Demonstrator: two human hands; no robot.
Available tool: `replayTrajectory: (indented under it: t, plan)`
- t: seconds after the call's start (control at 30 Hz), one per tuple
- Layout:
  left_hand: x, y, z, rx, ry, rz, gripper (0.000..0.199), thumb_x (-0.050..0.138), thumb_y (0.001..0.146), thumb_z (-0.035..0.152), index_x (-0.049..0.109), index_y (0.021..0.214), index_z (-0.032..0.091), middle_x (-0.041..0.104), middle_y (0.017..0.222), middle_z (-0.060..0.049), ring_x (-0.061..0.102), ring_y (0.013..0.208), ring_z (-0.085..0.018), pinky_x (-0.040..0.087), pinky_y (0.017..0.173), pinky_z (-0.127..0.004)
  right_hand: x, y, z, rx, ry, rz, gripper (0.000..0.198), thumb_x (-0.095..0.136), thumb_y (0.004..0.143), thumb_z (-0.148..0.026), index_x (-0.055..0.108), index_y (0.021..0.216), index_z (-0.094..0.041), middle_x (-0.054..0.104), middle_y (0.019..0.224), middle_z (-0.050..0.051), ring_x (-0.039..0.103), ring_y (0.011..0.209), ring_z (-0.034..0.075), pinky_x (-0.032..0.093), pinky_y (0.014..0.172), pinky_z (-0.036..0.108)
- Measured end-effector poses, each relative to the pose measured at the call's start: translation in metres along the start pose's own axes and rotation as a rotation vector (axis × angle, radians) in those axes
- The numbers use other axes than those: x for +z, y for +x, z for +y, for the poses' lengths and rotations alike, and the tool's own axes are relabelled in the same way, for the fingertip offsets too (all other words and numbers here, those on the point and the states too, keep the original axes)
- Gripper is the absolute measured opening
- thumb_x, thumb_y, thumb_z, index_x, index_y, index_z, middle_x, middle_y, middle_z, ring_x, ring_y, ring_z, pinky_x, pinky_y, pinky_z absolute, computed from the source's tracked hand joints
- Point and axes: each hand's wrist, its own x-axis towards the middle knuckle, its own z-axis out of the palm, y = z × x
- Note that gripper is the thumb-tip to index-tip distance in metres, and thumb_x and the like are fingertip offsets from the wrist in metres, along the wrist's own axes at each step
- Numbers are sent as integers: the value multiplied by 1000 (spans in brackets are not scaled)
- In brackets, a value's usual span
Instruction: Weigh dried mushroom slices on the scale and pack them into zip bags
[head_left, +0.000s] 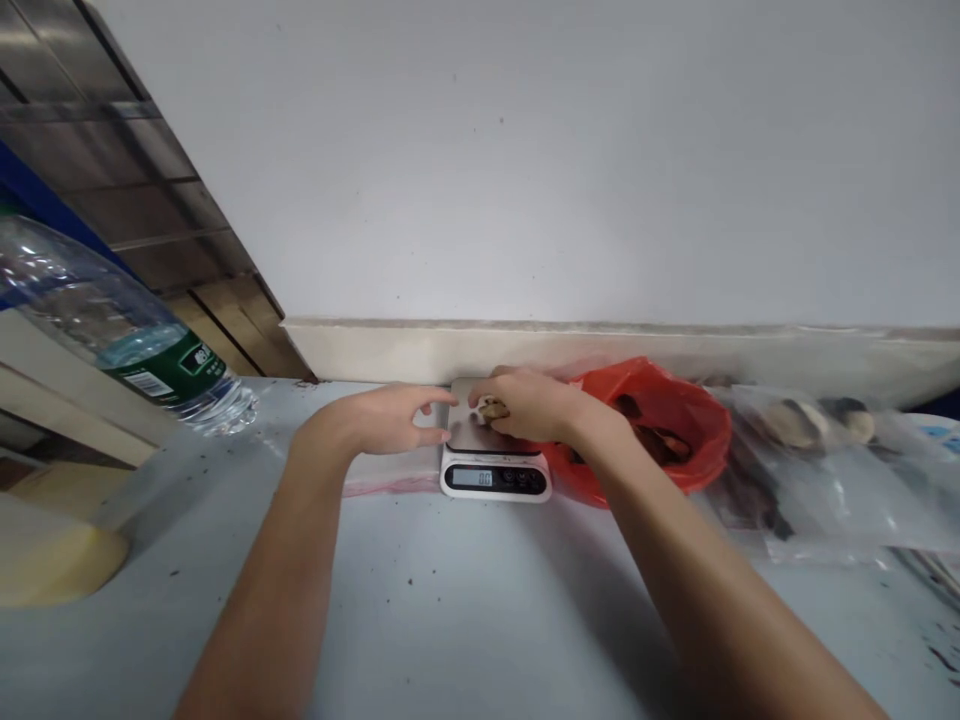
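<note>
Right now, nearest to the person, a bare stretch of tabletop (420,610) lies in front of the small scale (450,490), whose display seems to read 0.0. A flat clear bag (394,473) with a pinkish edge lies just left of the scale, and a red bag (637,378) with dark pieces in it stands against its right side. Farther right of the scale are clear bags (832,505) with pale and dark round pieces inside. Over the scale's metal plate, the right hand (534,402) has its fingers curled in a pinch around a small brown wrinkled piece (493,409); whether that piece touches the plate cannot be told. The left hand (379,418) is at the plate's left edge, thumb and fingers spread apart, gripping nothing. Working well here probably means a light pinch, keeping the piece near the middle of the plate and both hands from leaning on the scale, since pressure could upset the reading. The scale points its display end toward the person, its long axis seemingly running from them to the wall (562,200) behind it. The piece shows its pale, ragged side toward the left hand; the fingers cover too much to judge its long axis.
</note>
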Motion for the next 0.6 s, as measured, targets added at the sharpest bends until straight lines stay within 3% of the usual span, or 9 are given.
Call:
replayTrajectory:
  t: [0.17,0.27,0.4,0.5,0.6]
  plan:
    - [2,1,8,-15,4,-34,55,55,93,50,58,143,28,69,137,-11,67,120,-29,51,96,-38,-12,-34,8,46,158,132,41,62,90,-26,71,130,-31,71,134,7,70,111,27,54,82,31]
    - [3,2,15,-42,-10,-49,46,54,94,49,62,133,27,67,135,-10,66,116,-29,51,94,-39,-27,-61,19,187,152,256,30,62,90,-31,74,118,-28,78,114,5,73,96,24,54,73,29]
    - [8,7,32,21,-29,46,40,56,93,45,60,127,25,62,129,-10,65,107,-28,50,90,-38,-31,-82,42,492,119,40,10,65,82,-20,74,85,-22,78,87,5,71,77,23,50,62,29]
    - [15,10,45,96,-72,121,40,57,92,43,58,130,29,56,131,-7,63,107,-26,50,90,-36,-18,-79,58,538,198,-113,9,70,76,-17,74,83,-22,79,87,7,72,81,25,51,64,31]
    - [19,12,51,128,-81,124,38,57,94,39,57,131,32,53,131,-5,61,112,-25,49,92,-35,-5,-68,67,612,155,-145,19,75,69,-14,73,87,-22,77,85,6,73,82,26,52,62,31]
